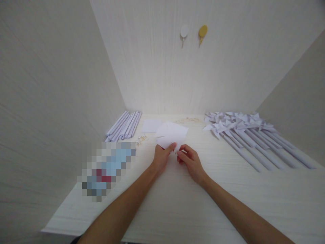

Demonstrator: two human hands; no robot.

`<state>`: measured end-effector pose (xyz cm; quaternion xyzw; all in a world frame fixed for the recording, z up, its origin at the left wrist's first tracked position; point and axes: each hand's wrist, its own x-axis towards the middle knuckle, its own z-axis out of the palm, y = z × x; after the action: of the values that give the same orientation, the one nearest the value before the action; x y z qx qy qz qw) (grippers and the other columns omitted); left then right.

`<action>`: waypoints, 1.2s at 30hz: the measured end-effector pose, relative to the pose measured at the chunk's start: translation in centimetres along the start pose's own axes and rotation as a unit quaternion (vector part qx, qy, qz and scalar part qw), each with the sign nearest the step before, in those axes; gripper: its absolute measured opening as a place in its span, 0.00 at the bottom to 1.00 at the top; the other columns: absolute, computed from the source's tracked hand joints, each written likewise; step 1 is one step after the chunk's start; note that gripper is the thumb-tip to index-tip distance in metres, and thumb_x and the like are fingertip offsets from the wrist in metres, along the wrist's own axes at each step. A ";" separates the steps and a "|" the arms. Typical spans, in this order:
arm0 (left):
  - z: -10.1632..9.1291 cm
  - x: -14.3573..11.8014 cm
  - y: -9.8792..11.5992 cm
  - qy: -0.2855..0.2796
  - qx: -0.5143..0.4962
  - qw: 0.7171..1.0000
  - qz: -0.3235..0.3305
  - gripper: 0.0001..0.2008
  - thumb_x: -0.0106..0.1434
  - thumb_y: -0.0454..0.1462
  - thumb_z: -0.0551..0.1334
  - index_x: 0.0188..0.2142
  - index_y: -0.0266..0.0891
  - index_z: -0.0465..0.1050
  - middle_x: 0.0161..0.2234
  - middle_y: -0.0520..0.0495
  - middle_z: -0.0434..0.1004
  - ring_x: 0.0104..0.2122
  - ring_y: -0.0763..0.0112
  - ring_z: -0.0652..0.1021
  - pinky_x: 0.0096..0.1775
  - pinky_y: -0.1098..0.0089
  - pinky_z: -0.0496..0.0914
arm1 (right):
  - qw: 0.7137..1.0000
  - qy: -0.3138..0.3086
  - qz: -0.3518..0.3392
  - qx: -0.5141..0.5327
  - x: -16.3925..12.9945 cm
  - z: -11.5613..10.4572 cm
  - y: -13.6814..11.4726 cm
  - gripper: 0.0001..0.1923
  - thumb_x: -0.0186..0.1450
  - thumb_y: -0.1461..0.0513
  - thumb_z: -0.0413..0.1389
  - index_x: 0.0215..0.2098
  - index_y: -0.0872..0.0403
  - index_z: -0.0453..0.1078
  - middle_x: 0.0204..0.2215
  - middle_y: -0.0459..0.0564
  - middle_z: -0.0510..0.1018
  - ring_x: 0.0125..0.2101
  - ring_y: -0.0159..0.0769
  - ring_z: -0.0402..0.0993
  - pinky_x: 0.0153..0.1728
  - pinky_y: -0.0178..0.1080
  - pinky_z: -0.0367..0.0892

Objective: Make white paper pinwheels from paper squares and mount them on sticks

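Observation:
My left hand [162,157] grips a white sheet of paper [172,132] by its near corner, with the thumb on top. Slits run into the sheet, and its flaps spread away from me. Close by on the right is my right hand [189,159], its fingers curled and thumb drawn in near the fingertips. Whatever it may pinch is too small to make out. A tiny dark speck shows between the two hands. Behind the held sheet, a flat square of white paper [149,125] lies on the table.
Rolled white paper sticks [125,125] are piled at the back left. Several paper pinwheels [238,132] on sticks lie at the right. Small light-coloured bits [141,139] are scattered left of centre. A blurred-out blue item [114,166] lies front left. Two hooks [202,31] are on the wall.

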<state>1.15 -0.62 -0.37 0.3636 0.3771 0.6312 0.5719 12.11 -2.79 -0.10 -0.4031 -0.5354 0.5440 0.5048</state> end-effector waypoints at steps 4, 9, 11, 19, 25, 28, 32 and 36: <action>0.2 -0.3 -0.2 -0.016 0.021 1.000 -0.004 0.11 0.42 0.39 0.66 0.22 0.35 0.69 0.19 0.54 0.69 0.21 0.76 0.68 0.26 0.72 0.62 | 0.999 -0.008 -0.009 -0.034 0.2 0.0 0.2 0.10 0.55 0.57 0.53 0.22 0.54 0.61 0.13 0.40 0.64 0.16 0.26 0.58 0.18 0.31 0.54; 0.3 0.1 0.4 0.043 -0.035 0.998 -0.014 0.11 0.40 0.38 0.67 0.22 0.35 0.68 0.20 0.55 0.70 0.21 0.78 0.68 0.26 0.73 0.62 | 0.999 -0.030 -0.017 -0.032 0.0 0.1 0.0 0.06 0.53 0.61 0.53 0.21 0.53 0.61 0.15 0.39 0.63 0.17 0.26 0.57 0.19 0.31 0.54; 0.2 0.3 0.7 0.075 -0.066 0.995 -0.008 0.12 0.39 0.37 0.68 0.22 0.35 0.68 0.21 0.55 0.70 0.22 0.79 0.69 0.28 0.74 0.63 | 0.998 -0.035 -0.031 -0.047 -0.2 0.1 -0.1 0.05 0.53 0.63 0.53 0.21 0.54 0.61 0.17 0.40 0.63 0.19 0.26 0.58 0.20 0.31 0.55; 0.3 -0.4 0.3 -0.006 0.020 1.000 -0.019 0.13 0.39 0.35 0.68 0.27 0.35 0.71 0.25 0.50 0.75 0.27 0.72 0.72 0.33 0.69 0.66 | 0.996 0.029 -0.032 -0.079 -0.1 0.3 0.3 0.06 0.52 0.59 0.55 0.24 0.53 0.63 0.17 0.41 0.63 0.19 0.28 0.58 0.17 0.32 0.55; 0.1 -0.1 0.1 0.004 0.043 0.999 -0.015 0.15 0.38 0.38 0.68 0.28 0.34 0.72 0.25 0.48 0.75 0.26 0.71 0.72 0.31 0.69 0.66 | 0.996 0.038 -0.037 -0.075 0.1 0.1 0.2 0.08 0.52 0.58 0.55 0.20 0.53 0.63 0.14 0.41 0.62 0.17 0.28 0.57 0.17 0.32 0.54; -0.1 0.4 0.4 0.041 -0.017 0.999 -0.016 0.13 0.43 0.41 0.65 0.26 0.34 0.71 0.23 0.50 0.73 0.23 0.74 0.71 0.28 0.72 0.65 | 0.996 0.044 -0.026 -0.069 0.0 0.1 0.3 0.08 0.52 0.58 0.56 0.21 0.54 0.64 0.15 0.40 0.62 0.17 0.27 0.58 0.17 0.32 0.55; -0.5 0.8 0.7 0.051 -0.055 0.997 -0.003 0.08 0.45 0.39 0.64 0.22 0.36 0.69 0.21 0.53 0.71 0.23 0.78 0.69 0.27 0.76 0.63 | 0.997 0.061 -0.008 -0.054 0.1 0.0 0.5 0.08 0.52 0.58 0.55 0.22 0.54 0.63 0.13 0.39 0.63 0.15 0.26 0.59 0.16 0.31 0.54; -0.7 0.8 0.4 0.022 -0.005 1.000 -0.016 0.07 0.44 0.37 0.65 0.21 0.35 0.70 0.19 0.54 0.69 0.21 0.80 0.67 0.27 0.76 0.62 | 0.991 0.126 0.002 0.052 0.5 -0.5 0.4 0.09 0.52 0.58 0.55 0.22 0.54 0.61 0.13 0.38 0.63 0.14 0.24 0.58 0.15 0.29 0.54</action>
<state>0.31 0.08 -0.31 0.3406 0.3920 0.6318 0.5755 12.44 -2.20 -0.46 -0.4425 -0.4375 0.5169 0.5879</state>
